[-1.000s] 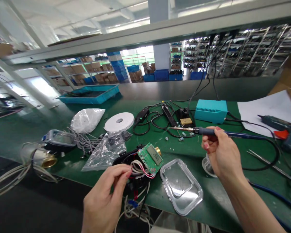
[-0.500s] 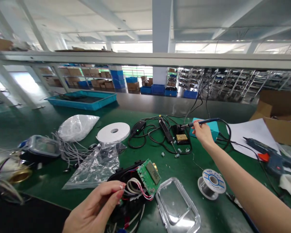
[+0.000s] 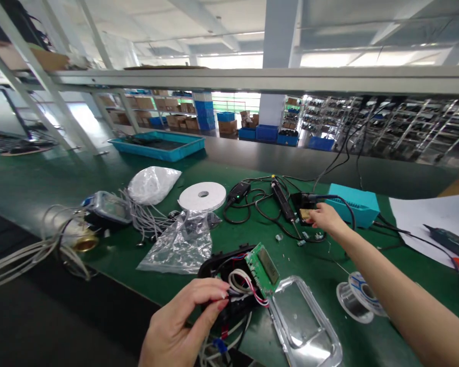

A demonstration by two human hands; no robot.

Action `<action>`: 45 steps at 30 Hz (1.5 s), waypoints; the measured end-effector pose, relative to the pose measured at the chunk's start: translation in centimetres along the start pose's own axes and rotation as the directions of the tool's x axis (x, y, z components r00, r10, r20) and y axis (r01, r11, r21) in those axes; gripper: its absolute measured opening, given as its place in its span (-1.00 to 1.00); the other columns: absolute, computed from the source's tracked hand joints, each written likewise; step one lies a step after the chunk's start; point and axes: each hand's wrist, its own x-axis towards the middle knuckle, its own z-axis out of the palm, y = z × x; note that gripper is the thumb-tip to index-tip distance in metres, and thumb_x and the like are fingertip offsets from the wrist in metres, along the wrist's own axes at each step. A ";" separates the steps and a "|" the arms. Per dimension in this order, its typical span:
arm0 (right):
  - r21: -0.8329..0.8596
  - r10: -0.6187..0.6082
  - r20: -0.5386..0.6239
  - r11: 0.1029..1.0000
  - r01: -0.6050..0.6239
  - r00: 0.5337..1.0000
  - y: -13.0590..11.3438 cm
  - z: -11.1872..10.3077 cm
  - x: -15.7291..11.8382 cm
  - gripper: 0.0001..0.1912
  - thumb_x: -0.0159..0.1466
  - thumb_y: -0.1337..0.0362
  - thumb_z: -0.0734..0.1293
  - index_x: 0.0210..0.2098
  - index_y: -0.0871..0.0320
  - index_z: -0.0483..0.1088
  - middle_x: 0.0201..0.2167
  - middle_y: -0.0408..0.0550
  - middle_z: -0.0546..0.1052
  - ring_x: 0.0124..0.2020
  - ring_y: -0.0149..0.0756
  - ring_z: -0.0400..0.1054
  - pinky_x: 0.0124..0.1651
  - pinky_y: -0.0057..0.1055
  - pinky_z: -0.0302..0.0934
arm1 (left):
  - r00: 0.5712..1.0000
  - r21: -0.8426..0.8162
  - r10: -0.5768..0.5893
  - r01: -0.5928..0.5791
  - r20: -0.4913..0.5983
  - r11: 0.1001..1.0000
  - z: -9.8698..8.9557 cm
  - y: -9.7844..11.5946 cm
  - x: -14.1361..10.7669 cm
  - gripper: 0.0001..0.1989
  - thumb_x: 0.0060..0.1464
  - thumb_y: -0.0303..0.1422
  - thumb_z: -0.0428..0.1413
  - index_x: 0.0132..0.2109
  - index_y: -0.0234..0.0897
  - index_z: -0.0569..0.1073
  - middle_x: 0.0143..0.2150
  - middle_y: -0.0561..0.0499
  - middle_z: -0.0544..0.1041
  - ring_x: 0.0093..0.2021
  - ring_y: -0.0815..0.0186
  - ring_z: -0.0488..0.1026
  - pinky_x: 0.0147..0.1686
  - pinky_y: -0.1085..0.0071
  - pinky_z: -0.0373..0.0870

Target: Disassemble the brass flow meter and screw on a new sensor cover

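Observation:
My left hand (image 3: 187,318) pinches thin wires beside an open black housing (image 3: 210,267). A green circuit board with a small display (image 3: 265,270) leans out of that housing, with white and red wires (image 3: 240,280) looped next to it. At the soldering stand (image 3: 296,201), my right hand (image 3: 326,216) has its fingers bent together by the yellow sponge (image 3: 305,214); what they hold, if anything, is hidden. The soldering iron (image 3: 317,197) lies at the stand just above these fingers. A clear plastic cover (image 3: 304,321) rests right of the board.
Right of the cover stands a solder spool (image 3: 357,300). A teal soldering station (image 3: 354,204) sits behind my right hand. Farther left are a white tape roll (image 3: 202,196), a clear bag (image 3: 179,244), a bundle of grey cables (image 3: 149,214), another display unit (image 3: 107,208) and a blue tray (image 3: 156,145).
The view has turned left. My right hand has lowered from the raised iron to beside the sponge, and the iron now lies at the stand. My left hand keeps its pinch on the wires.

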 end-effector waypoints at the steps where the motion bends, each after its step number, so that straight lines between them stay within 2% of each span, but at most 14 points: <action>1: -0.020 0.007 0.042 1.000 -0.006 0.999 0.0 0.1 -0.7 -0.72 0.17 0.30 0.34 -0.14 0.29 0.36 -0.44 -0.10 0.50 -0.53 -0.43 0.35 -0.43 -0.43 0.27 | 0.999 -0.019 0.030 -0.030 0.015 0.999 0.0 0.3 -0.2 -0.92 0.18 -0.43 0.11 -0.27 -0.17 0.48 -0.24 0.09 0.52 -0.24 0.39 0.50 -0.18 0.63 0.45; 4: -0.083 -0.044 0.157 0.995 0.058 0.987 -0.5 0.1 -3.5 -0.58 0.12 0.34 0.31 -0.01 0.24 0.30 -0.28 -0.02 0.54 -0.49 -0.38 0.39 -0.36 -0.37 0.28 | 0.985 -0.068 0.148 -0.143 0.091 0.987 -0.2 0.9 -0.9 -0.83 0.17 -0.56 0.08 -0.21 -0.16 0.45 -0.24 0.09 0.51 -0.25 0.38 0.49 -0.23 0.57 0.48; 8: -0.234 -0.160 0.301 0.943 0.236 0.940 -1.4 -0.5 -8.8 -0.61 0.20 0.24 0.21 0.02 0.18 0.26 -0.15 0.01 0.49 -0.40 -0.34 0.41 -0.26 -0.31 0.30 | 0.973 -0.007 0.203 -0.203 0.112 0.979 -0.5 1.2 -2.0 -0.79 0.18 -0.59 0.06 -0.16 -0.17 0.43 -0.21 0.07 0.50 -0.21 0.39 0.47 -0.21 0.56 0.47; 11: -0.351 -0.203 0.359 0.875 0.334 0.911 -1.3 -1.0 -13.0 -0.63 0.25 0.22 0.16 0.04 0.17 0.25 -0.09 0.05 0.45 -0.29 -0.26 0.42 -0.20 -0.26 0.30 | 0.992 0.093 0.127 -0.129 0.023 0.987 -0.4 0.6 -2.7 -0.83 0.19 -0.50 0.10 -0.11 -0.16 0.43 -0.09 0.03 0.44 -0.19 0.38 0.45 -0.17 0.54 0.46; 14: -0.515 -0.170 0.374 0.780 0.356 0.912 -0.3 -1.2 -16.7 -0.62 0.29 0.19 0.12 0.06 0.18 0.23 -0.03 0.11 0.42 -0.08 -0.11 0.40 -0.11 -0.22 0.29 | 0.998 0.077 0.004 0.001 -0.061 0.997 -0.1 -0.4 -3.3 -0.77 0.19 -0.38 0.13 0.00 -0.17 0.37 0.03 -0.04 0.34 -0.24 0.37 0.43 -0.23 0.50 0.48; 17: -0.643 -0.073 0.373 0.698 0.314 0.925 0.5 -1.0 -19.2 -0.66 0.31 0.18 0.12 -0.01 0.20 0.27 -0.07 0.14 0.44 -0.10 -0.07 0.41 -0.19 -0.23 0.30 | 0.975 0.100 -0.142 0.160 -0.173 0.982 0.1 -1.4 -3.5 -0.71 0.20 -0.23 0.09 0.02 -0.21 0.33 -0.08 -0.06 0.38 -0.31 0.35 0.44 -0.28 0.48 0.48; 21: -0.728 0.066 0.358 0.644 0.234 0.931 0.3 -0.8 -19.7 -0.76 0.34 0.23 0.08 -0.18 0.18 0.30 -0.21 0.07 0.50 -0.25 -0.12 0.47 -0.35 -0.31 0.24 | 0.913 0.164 -0.331 0.374 -0.237 0.913 0.3 -2.2 -3.1 -0.49 0.13 0.03 0.02 0.04 -0.27 0.28 -0.11 -0.11 0.41 -0.33 0.24 0.46 -0.34 0.36 0.48; 26: -0.816 0.113 0.277 0.551 0.172 0.954 0.0 -1.4 -18.5 -0.81 0.34 0.30 0.08 -0.25 0.22 0.28 -0.30 0.06 0.50 -0.31 -0.13 0.48 -0.45 -0.36 0.14 | 0.870 0.262 -0.487 0.489 -0.076 0.832 0.7 -2.6 -2.3 -0.37 0.12 0.15 -0.13 0.11 -0.26 0.21 -0.20 -0.09 0.47 -0.28 0.09 0.48 -0.23 0.20 0.42; 31: -0.890 -0.020 0.171 0.427 0.163 0.985 0.6 -1.9 -19.4 -0.78 0.34 0.33 0.05 -0.24 0.22 0.29 -0.33 0.05 0.46 -0.43 -0.17 0.46 -0.58 -0.40 0.04 | 0.833 0.272 -0.551 0.522 0.039 0.808 1.5 -1.8 -1.6 -0.44 0.16 0.08 -0.17 0.09 -0.26 0.19 -0.22 -0.12 0.48 -0.15 -0.02 0.47 -0.26 0.22 0.38; 34: -0.841 -0.153 0.175 0.491 0.228 0.973 0.4 -1.8 -20.9 -0.76 0.34 0.26 0.06 -0.20 0.16 0.31 -0.29 0.05 0.46 -0.43 -0.20 0.45 -0.61 -0.42 0.04 | 0.850 0.267 -0.527 0.502 0.024 0.822 1.8 -1.7 -1.0 -0.52 0.18 0.00 -0.20 0.02 -0.28 0.23 -0.21 -0.15 0.48 -0.15 -0.01 0.45 -0.24 0.19 0.37; 36: -0.738 -0.210 0.189 0.614 0.279 0.959 0.1 -1.6 -21.6 -0.75 0.33 0.23 0.08 -0.14 0.14 0.32 -0.24 0.03 0.47 -0.42 -0.22 0.45 -0.57 -0.39 0.14 | 0.866 0.246 -0.501 0.489 -0.017 0.837 1.6 -1.8 -0.5 -0.58 0.17 -0.05 -0.20 -0.08 -0.28 0.28 -0.25 -0.13 0.48 -0.23 0.03 0.46 -0.24 0.20 0.36; 37: -0.659 -0.223 0.199 0.690 0.299 0.954 0.0 -1.4 -21.9 -0.74 0.32 0.22 0.09 -0.12 0.13 0.31 -0.24 0.02 0.48 -0.41 -0.23 0.44 -0.52 -0.37 0.19 | 0.854 0.209 -0.520 0.514 -0.027 0.832 1.5 -2.0 -0.2 -0.60 0.16 -0.06 -0.19 -0.14 -0.28 0.29 -0.30 -0.12 0.48 -0.31 0.06 0.46 -0.30 0.23 0.37; 41: -0.264 -0.198 0.269 0.926 0.270 0.942 -0.4 -0.2 -22.1 -0.71 0.30 0.15 0.13 -0.09 0.13 0.34 -0.34 -0.07 0.49 -0.47 -0.32 0.39 -0.39 -0.35 0.28 | 0.717 -0.126 -0.686 0.697 0.123 0.706 0.7 -2.2 0.2 -0.62 0.14 -0.06 -0.13 -0.33 -0.31 0.28 -0.57 -0.06 0.40 -0.61 0.22 0.36 -0.59 0.40 0.28; 45: 0.069 -0.125 0.328 0.992 0.108 0.936 -1.6 1.5 -21.8 -0.64 0.27 0.09 0.18 -0.04 0.15 0.34 -0.27 -0.02 0.52 -0.40 -0.34 0.39 -0.33 -0.38 0.31 | 0.660 -0.465 -0.707 0.724 0.253 0.509 1.1 -1.5 -0.3 -0.65 0.13 -0.15 -0.04 -0.35 -0.41 0.33 -0.54 -0.13 0.43 -0.63 0.28 0.35 -0.67 0.50 0.23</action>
